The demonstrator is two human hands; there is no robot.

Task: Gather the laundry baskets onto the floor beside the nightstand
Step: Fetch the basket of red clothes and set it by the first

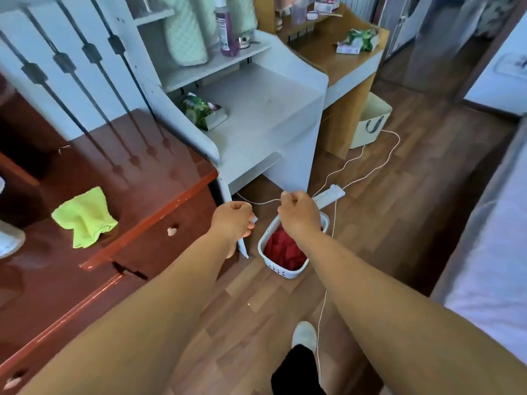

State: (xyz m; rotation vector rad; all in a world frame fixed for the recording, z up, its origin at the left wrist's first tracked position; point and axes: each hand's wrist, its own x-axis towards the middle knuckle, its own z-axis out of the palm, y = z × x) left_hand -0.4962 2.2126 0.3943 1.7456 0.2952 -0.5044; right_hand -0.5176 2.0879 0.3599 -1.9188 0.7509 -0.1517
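The right hand [299,215] is curled into a loose fist above the white basket [285,271], its grip narrow, and it seems to pinch a thin white cord [323,303] that hangs down toward the floor; whether the cord is truly clamped I cannot tell for sure. The left hand [232,219] is also closed, its grip wrapped on a thin white edge [243,249] just beside the dresser [142,195]; what that edge belongs to is not clear.

The white basket sits on the wood floor [385,223], filled with red cloth [283,249], close to the foot of the white desk [271,115] and near the corner of the dresser. A power strip [330,195] lies just beyond it, with cords running off across the floor. A second basket, a cream fabric bin [370,124] with a dark handle, stands well apart, tucked beside the wooden desk [342,67] farther back. A yellow-green cloth [85,218] lies on the dresser surface.

The step in hand looks like clearing the cord away from the white basket, which seems already set down. Next would likely be to let the cord go, walk to the fabric bin, take it by the handle and bring it beside the white one, minding the loose cords underfoot.
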